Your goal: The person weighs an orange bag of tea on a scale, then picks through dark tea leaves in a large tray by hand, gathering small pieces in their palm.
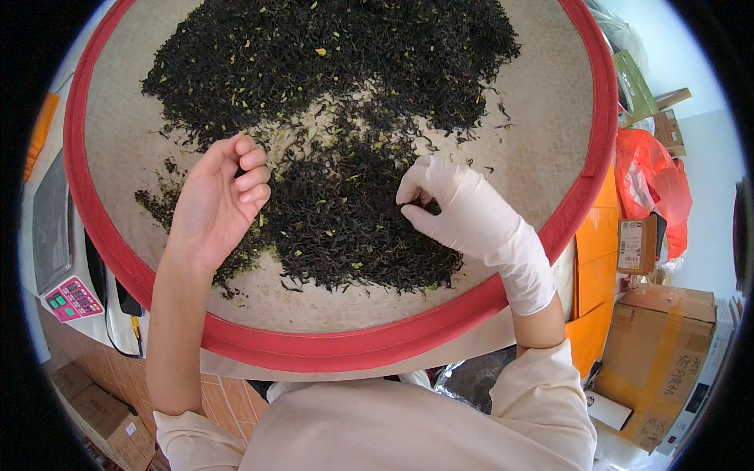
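Dark, twisted dried leaves, which look like tea, lie on a round tray [542, 135] with a red fabric rim. A large heap [347, 41] fills the far side and a smaller pile [347, 218] sits nearer me. My bare left hand [227, 191] is over the pile's left edge, palm partly up and fingers curled; a green speck shows at the thumb and forefinger tips, but whether it is held is unclear. My right hand [456, 203], in a white glove, is at the pile's right edge, thumb and forefinger tips close together. Whether they pinch a leaf is hidden.
Left of the tray stands a digital scale [65, 235] with a pink keypad. Small crumbs and yellow-green bits [159, 197] lie left of the pile. On the right are orange panels [595, 235], a red plastic bag [651, 182] and a large cardboard box [654, 347].
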A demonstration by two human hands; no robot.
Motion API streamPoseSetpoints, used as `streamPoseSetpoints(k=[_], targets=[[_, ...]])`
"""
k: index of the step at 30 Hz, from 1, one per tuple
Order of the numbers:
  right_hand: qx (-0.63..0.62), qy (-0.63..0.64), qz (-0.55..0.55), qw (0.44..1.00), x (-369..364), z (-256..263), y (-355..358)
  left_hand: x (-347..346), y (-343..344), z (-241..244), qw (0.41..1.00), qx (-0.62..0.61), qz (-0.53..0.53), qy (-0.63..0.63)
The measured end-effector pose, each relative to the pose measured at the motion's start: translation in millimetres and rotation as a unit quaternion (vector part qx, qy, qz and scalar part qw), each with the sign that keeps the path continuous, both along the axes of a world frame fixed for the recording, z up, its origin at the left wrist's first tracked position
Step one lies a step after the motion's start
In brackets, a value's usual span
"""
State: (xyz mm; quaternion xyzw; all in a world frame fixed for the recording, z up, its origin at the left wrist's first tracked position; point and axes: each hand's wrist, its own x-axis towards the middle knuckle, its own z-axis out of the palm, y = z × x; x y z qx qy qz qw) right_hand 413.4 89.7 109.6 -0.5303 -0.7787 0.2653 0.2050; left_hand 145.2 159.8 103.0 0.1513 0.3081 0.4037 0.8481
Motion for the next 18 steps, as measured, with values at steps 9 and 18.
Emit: streamPoseSetpoints(k=[9, 18], targets=[[-0.312, 0.303, -0.138, 0.890, -8, 25, 7, 24, -22, 8, 0.941, 0.184, -0.134, 0.251], [-0.228, 0.314, -0.104, 0.916, -26, 8, 2, 43, -37, 10, 0.809, 0.391, -0.132, 0.419]])
